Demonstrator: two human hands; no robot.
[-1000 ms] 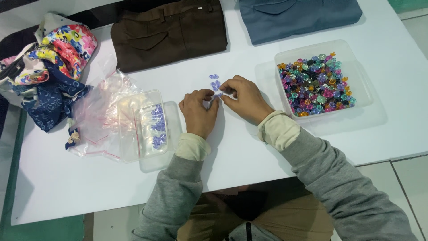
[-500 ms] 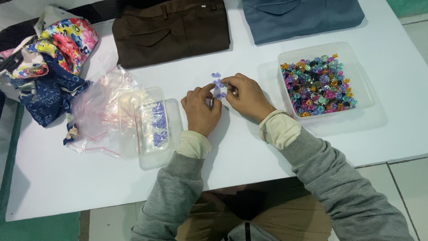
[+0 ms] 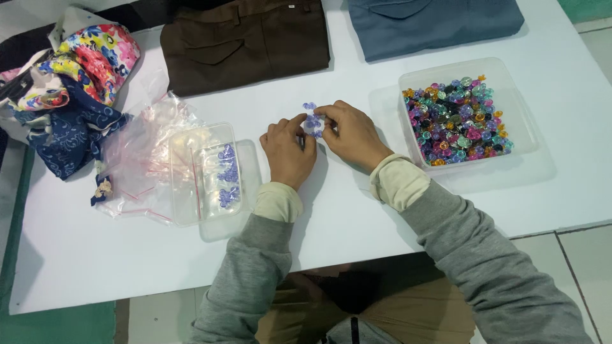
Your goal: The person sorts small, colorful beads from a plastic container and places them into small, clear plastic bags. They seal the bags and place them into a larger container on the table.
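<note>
Both of my hands meet over the middle of the white table (image 3: 357,216). My left hand (image 3: 288,151) and my right hand (image 3: 352,135) pinch a small cluster of translucent purple beads (image 3: 312,121) between their fingertips. To the right stands a clear plastic tub (image 3: 510,83) full of mixed coloured beads (image 3: 456,121). At the left a clear compartment box (image 3: 204,172) holds several purple bead pieces (image 3: 228,175).
Crumpled clear zip bags (image 3: 137,159) lie left of the compartment box. Folded brown trousers (image 3: 245,41) and folded blue-grey trousers (image 3: 433,22) lie along the far edge. A pile of floral and dark blue cloth (image 3: 70,89) sits at the far left corner.
My hands stay together on the purple bead cluster, with only small finger shifts. The view has drifted slightly.
</note>
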